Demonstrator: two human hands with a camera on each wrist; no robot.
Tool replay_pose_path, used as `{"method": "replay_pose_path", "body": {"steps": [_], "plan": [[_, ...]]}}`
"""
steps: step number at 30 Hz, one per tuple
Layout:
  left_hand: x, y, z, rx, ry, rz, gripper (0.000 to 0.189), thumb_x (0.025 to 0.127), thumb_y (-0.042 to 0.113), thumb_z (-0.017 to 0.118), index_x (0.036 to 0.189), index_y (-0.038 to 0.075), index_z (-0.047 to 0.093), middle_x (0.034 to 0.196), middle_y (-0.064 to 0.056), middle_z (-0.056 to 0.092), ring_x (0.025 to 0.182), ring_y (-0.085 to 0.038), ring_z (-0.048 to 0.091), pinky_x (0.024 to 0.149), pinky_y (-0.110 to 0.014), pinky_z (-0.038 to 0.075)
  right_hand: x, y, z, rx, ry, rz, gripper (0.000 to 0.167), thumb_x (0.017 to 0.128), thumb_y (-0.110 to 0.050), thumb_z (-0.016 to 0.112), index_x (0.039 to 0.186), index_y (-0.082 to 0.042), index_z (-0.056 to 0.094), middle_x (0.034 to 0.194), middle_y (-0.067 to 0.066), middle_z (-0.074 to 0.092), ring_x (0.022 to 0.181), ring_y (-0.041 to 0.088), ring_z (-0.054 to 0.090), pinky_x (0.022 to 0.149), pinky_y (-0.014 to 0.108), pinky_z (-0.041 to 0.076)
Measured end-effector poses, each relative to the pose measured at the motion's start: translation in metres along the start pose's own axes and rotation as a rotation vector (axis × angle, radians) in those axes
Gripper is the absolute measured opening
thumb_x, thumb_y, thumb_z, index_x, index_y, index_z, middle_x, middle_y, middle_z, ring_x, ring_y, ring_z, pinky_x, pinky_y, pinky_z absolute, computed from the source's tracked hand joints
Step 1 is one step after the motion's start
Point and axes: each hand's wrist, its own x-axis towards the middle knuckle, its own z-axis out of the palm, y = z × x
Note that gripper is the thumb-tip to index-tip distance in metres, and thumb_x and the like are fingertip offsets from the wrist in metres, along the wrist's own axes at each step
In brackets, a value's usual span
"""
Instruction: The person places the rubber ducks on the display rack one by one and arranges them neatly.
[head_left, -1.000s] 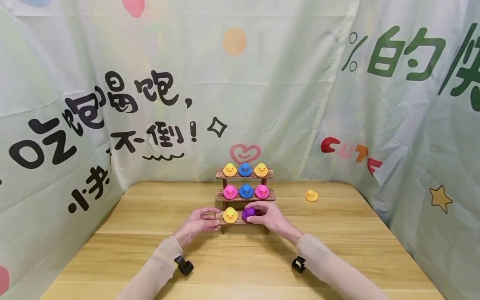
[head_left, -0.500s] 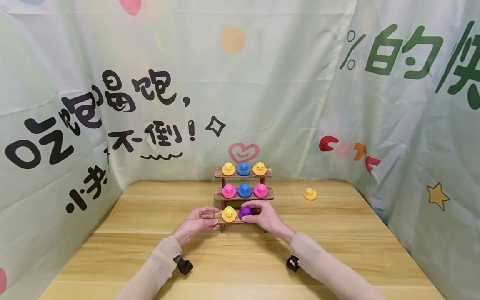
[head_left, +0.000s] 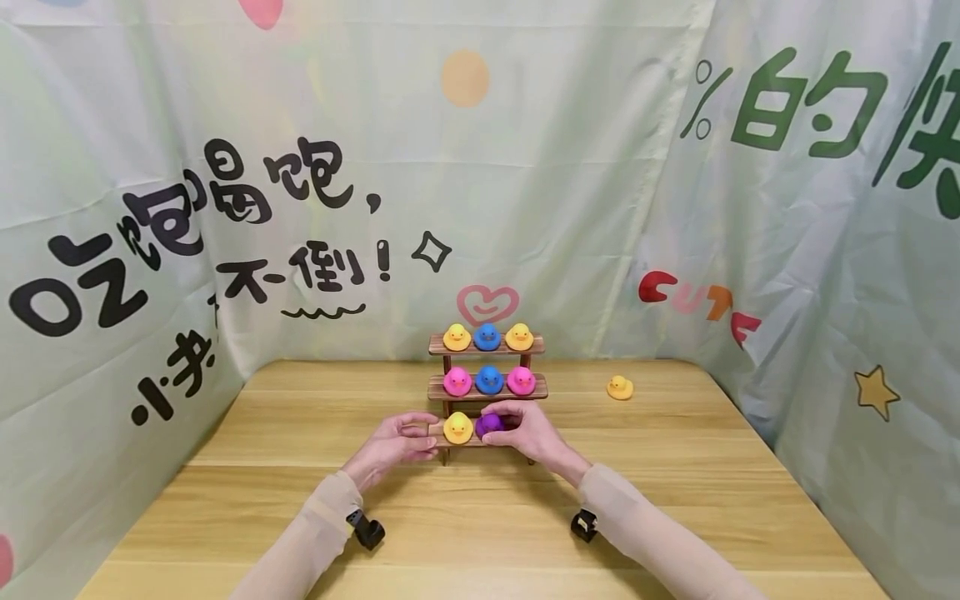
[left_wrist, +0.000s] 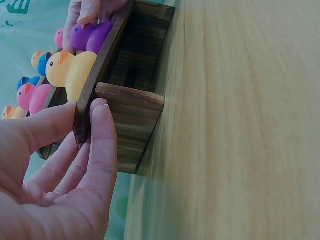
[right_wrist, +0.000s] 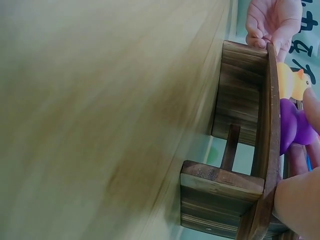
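Observation:
A three-tier wooden stand [head_left: 437,391] carries rubber ducks. My left hand [head_left: 392,445] pinches the left end of its lowest shelf, thumb on top and fingers beneath, as the left wrist view shows. On that shelf a yellow rubber duck [head_left: 458,428] sits near the left end, facing forward. Right beside it, a purple rubber duck [left_wrist: 91,36] is on the shelf with my right hand [head_left: 528,432] holding it between thumb and fingers. The right part of the shelf is hidden behind that hand in the head view.
The middle shelf bears a blue duck [head_left: 490,381] between two pink ones; the top has a blue duck [head_left: 487,337] between two yellow ones. A lone yellow duck [head_left: 619,387] sits on the table [head_left: 480,533] to the right. A printed curtain [head_left: 570,208] surrounds the back and sides.
My right hand has shifted slightly left with the purple duck, closer to the yellow one. The left hand keeps its hold on the shelf end. The head view has tilted a little.

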Motion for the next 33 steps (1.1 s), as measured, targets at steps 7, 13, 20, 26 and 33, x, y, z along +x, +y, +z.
{"method": "replay_pose_path", "body": {"steps": [7, 13, 20, 26, 33], "plan": [[0.001, -0.001, 0.0, 0.009, 0.0, 0.002, 0.045, 0.089, -0.006, 0.065, 0.132, -0.004, 0.052, 0.106, -0.017, 0.067, 0.083, -0.02, 0.071, 0.086, -0.039, 0.062, -0.003, -0.004, -0.002, 0.003, 0.0, 0.015, 0.034, 0.081, -0.002, 0.078, 0.114, 0.003, 0.069, 0.113, 0.023, 0.069, 0.101, 0.034, 0.065, 0.079, 0.021, 0.056], [0.001, 0.0, 0.0, 0.013, 0.001, 0.002, 0.045, 0.089, -0.006, 0.065, 0.132, -0.004, 0.052, 0.106, -0.017, 0.068, 0.083, -0.02, 0.071, 0.086, -0.038, 0.062, 0.0, 0.001, -0.002, 0.004, -0.005, 0.003, 0.032, 0.081, -0.002, 0.078, 0.113, 0.001, 0.07, 0.113, 0.023, 0.068, 0.102, 0.034, 0.066, 0.079, 0.021, 0.056], [0.001, 0.0, 0.0, 0.015, 0.002, 0.002, 0.045, 0.089, -0.006, 0.064, 0.133, -0.004, 0.052, 0.107, -0.017, 0.068, 0.084, -0.02, 0.071, 0.086, -0.039, 0.062, 0.013, 0.035, 0.001, 0.023, 0.006, 0.008, 0.042, 0.079, -0.004, 0.08, 0.119, 0.002, 0.067, 0.118, 0.02, 0.067, 0.105, 0.031, 0.066, 0.083, 0.026, 0.058], [0.0, 0.0, 0.0, -0.019, -0.004, -0.008, 0.045, 0.089, -0.007, 0.064, 0.133, -0.004, 0.052, 0.103, -0.015, 0.068, 0.083, -0.022, 0.071, 0.087, -0.042, 0.061, 0.014, 0.041, -0.001, 0.063, 0.0, 0.027, 0.045, 0.08, -0.012, 0.082, 0.121, -0.001, 0.067, 0.121, 0.015, 0.067, 0.103, 0.023, 0.066, 0.082, 0.022, 0.057], [0.001, -0.002, 0.0, -0.043, -0.006, -0.009, 0.045, 0.09, -0.006, 0.063, 0.133, -0.004, 0.051, 0.1, -0.011, 0.067, 0.083, -0.022, 0.071, 0.085, -0.041, 0.062, 0.009, 0.04, -0.004, 0.193, 0.051, 0.074, 0.043, 0.082, -0.011, 0.08, 0.121, 0.001, 0.066, 0.121, 0.017, 0.067, 0.101, 0.019, 0.067, 0.081, 0.034, 0.063]]}}
